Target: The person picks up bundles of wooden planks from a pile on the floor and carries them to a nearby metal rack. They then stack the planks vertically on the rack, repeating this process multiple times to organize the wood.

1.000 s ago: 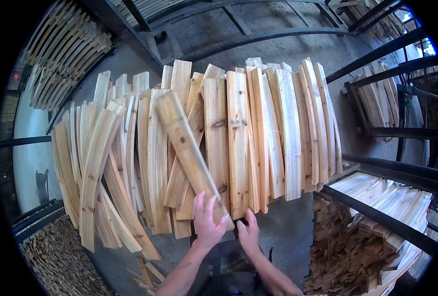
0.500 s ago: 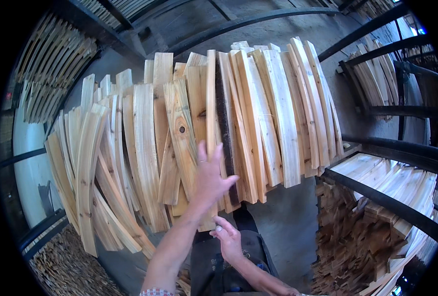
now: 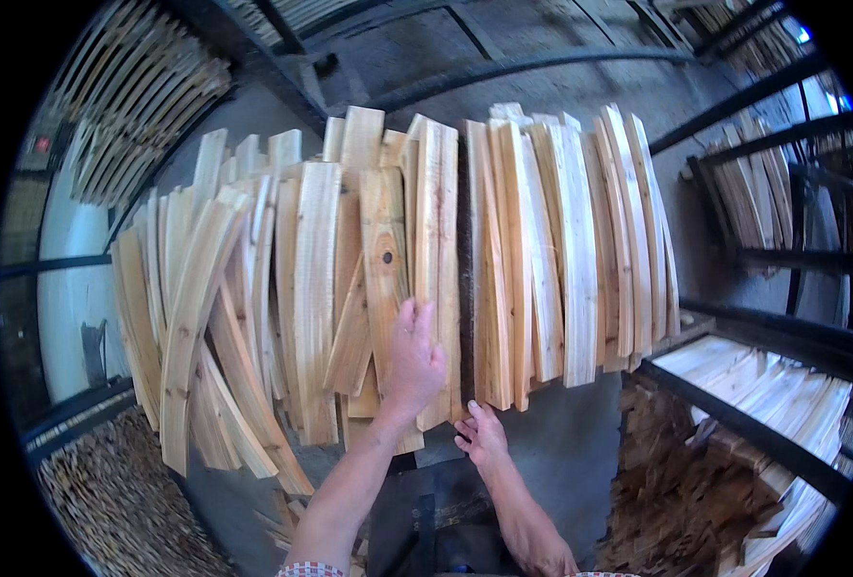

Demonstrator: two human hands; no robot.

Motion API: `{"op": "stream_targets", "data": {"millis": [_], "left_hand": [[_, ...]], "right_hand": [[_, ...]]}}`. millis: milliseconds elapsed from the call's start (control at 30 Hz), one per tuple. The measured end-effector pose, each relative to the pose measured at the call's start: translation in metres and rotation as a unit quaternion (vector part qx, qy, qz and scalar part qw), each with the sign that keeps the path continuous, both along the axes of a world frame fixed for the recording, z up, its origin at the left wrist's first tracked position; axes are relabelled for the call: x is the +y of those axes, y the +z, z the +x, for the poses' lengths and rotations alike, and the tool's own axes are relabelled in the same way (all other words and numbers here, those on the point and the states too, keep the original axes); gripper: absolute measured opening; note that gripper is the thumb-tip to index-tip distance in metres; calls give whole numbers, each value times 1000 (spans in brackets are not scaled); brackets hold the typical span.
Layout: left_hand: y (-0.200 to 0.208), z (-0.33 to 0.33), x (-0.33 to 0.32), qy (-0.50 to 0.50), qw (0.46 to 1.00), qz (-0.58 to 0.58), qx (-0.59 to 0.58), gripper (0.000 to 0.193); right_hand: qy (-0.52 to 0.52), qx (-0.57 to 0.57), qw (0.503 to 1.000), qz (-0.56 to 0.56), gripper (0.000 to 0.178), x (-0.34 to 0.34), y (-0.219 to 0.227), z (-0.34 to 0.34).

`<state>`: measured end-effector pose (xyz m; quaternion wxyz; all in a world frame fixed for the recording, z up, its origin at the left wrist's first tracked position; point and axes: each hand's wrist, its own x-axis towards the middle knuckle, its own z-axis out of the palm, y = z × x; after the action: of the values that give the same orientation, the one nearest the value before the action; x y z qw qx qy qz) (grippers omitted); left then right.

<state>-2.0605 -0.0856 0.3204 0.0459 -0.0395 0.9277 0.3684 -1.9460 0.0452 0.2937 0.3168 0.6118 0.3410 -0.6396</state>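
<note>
A long pale board [image 3: 438,240] lies broad face up in the middle of a wide row of loose boards, just left of a dark gap. My left hand [image 3: 415,361] rests against its left edge, fingers stretched out and not wrapped round it. Beside the lower end of that board is my right hand [image 3: 484,433], its fingers apart and slightly bent; whether a fingertip touches the wood I cannot tell. To the left of my left hand lies a board with a dark knot [image 3: 384,231].
More boards [image 3: 580,269] lie to the right, and crossed, curved-looking ones [image 3: 196,337] to the left. Dark metal bars [image 3: 753,413] frame both sides. Stacked timber [image 3: 705,471] stands at lower right, a wood pile [image 3: 124,490] at lower left, racked boards [image 3: 143,106] at far left.
The middle board has turned from its narrow edge to broad face up. My left hand's fingers have drawn together, and my right hand has moved right and up. The view has shifted.
</note>
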Motion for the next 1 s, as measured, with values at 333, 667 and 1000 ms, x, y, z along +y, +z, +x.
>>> {"op": "stream_targets", "data": {"millis": [333,667,1000], "left_hand": [[53,128,-61,171,983,55,36,33],[54,323,-44,403,875,251,91,33],[54,664,35,728,636,254,35,29]], "right_hand": [[-117,159,948,-249,25,-20,57,-28],[328,377,848,-178,24,-13,113,8],[809,279,494,-157,23,-137,188,281]]}}
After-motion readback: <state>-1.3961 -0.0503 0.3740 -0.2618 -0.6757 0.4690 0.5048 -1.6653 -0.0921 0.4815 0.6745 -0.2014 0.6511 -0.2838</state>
